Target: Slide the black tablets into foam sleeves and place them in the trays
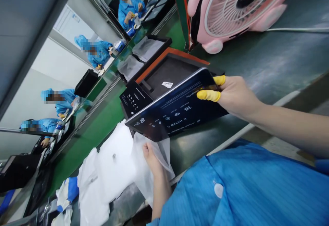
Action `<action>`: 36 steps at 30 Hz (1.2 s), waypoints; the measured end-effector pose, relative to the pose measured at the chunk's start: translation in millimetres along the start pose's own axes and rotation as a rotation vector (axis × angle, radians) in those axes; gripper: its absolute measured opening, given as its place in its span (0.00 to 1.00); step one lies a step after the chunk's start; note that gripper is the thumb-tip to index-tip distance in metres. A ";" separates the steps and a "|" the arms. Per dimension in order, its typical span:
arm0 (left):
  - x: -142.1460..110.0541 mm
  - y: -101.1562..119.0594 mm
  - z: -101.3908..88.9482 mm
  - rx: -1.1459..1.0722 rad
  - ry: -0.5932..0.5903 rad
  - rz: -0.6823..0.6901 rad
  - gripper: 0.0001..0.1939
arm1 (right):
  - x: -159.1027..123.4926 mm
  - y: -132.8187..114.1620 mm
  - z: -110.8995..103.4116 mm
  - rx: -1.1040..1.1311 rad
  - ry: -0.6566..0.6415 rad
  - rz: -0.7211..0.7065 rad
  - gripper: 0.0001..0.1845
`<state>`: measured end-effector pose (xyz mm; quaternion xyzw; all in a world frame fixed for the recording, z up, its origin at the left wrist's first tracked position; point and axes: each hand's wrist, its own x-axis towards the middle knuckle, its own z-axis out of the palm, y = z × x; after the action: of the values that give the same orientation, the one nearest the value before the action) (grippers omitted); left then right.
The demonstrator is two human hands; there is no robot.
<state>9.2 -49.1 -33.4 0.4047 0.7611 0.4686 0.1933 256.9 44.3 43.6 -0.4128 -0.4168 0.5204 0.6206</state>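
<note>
My right hand, with yellow finger cots on two fingers, grips the edge of a dark tablet whose screen film carries white print. The tablet hangs tilted above the bench. Under its lower end my left hand pinches a translucent white foam bag. Beside that bag lies a pile of more white foam bags. Just beyond the tablet sits an open black box with an orange rim and a small white label inside.
A pink fan stands on the dark bench. Black trays with grey bags lie along a green conveyor. Several people in blue coats work along the line. My blue coat fills the lower right.
</note>
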 end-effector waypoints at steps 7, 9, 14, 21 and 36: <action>15.8 30.2 -33.3 -0.434 0.327 0.046 0.12 | -18.1 13.2 14.2 -0.126 -0.229 0.063 0.23; 18.5 38.9 -49.5 -0.266 0.414 0.183 0.11 | -21.0 17.1 18.9 -0.123 -0.257 0.065 0.23; 1.9 53.7 -67.7 0.130 0.230 0.618 0.09 | -20.0 27.0 27.7 -0.107 -0.299 0.109 0.24; -29.1 47.8 -24.5 0.344 -0.315 0.684 0.09 | -7.3 56.0 33.2 0.006 -0.146 0.289 0.21; -3.6 83.6 -32.8 0.283 -0.575 0.425 0.08 | -12.8 76.9 73.7 0.031 -0.401 0.354 0.22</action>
<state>25.7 -50.7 54.9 0.6910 0.6322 0.2556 0.2398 162.4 46.4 -7.3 -0.3583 -0.4445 0.6986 0.4313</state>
